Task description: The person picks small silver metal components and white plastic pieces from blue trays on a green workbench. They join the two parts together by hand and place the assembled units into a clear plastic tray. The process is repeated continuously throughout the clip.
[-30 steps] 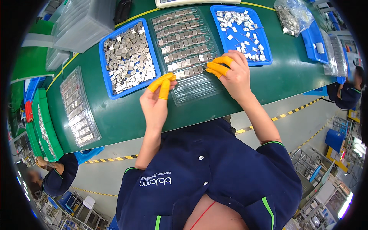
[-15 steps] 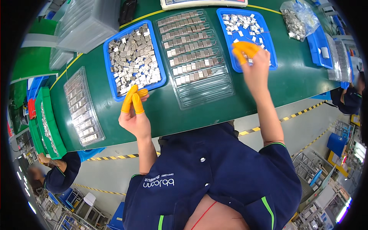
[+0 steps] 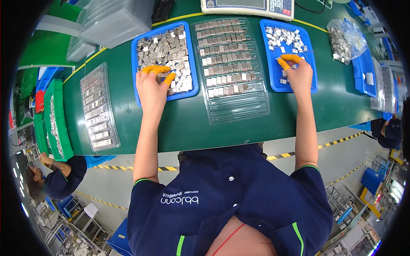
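My left hand [image 3: 153, 83], with orange finger cots, rests in the left blue tray [image 3: 137, 85], fingertips on a heap of small grey metal blocks [image 3: 164, 49]. My right hand [image 3: 297, 72], also with orange cots, reaches into the right blue tray [image 3: 273, 83], fingers pinched over small silver parts [image 3: 282, 36]; whether it holds one is hidden. Between the trays lies a clear blister tray [image 3: 232, 102] with rows of grey blocks filling its far part; its near rows are empty.
A second clear tray of parts [image 3: 97, 109] lies at the left on the green table [image 3: 179, 128]. A scale [image 3: 245, 6] stands at the back, a bag of parts [image 3: 344, 38] at the right. Other workers sit at the left [image 3: 60, 179] and right [image 3: 386, 130].
Both hands left the clear middle tray and spread apart: the left went into the left blue tray, the right into the right blue tray.
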Motion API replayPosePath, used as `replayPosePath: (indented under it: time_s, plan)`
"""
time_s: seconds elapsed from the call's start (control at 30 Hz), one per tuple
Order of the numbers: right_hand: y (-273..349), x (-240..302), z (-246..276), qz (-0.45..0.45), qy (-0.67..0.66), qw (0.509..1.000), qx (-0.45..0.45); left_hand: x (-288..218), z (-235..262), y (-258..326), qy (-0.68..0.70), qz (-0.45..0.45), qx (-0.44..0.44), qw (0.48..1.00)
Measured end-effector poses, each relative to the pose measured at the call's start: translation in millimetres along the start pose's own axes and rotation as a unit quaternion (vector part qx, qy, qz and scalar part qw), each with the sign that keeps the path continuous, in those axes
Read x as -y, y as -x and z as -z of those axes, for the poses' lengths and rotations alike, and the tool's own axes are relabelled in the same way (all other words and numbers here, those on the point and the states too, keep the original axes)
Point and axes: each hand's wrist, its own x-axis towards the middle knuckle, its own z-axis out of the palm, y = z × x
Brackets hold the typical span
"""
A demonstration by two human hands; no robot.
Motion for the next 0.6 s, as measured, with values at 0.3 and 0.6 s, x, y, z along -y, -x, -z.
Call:
replayPosePath:
  time_s: [0.3,0.6]
  plan:
    - [21.4,-18.4,13.2,0.004,-0.141,0.989,-0.039,-9.9,-6.8,-16.1,0.019,0.054,0.012,0.998]
    - [42.5,-11.5,27.9,-0.014,-0.205,0.978,-0.042,-10.9,-10.9,-23.5,-0.083,-0.076,-0.003,0.994]
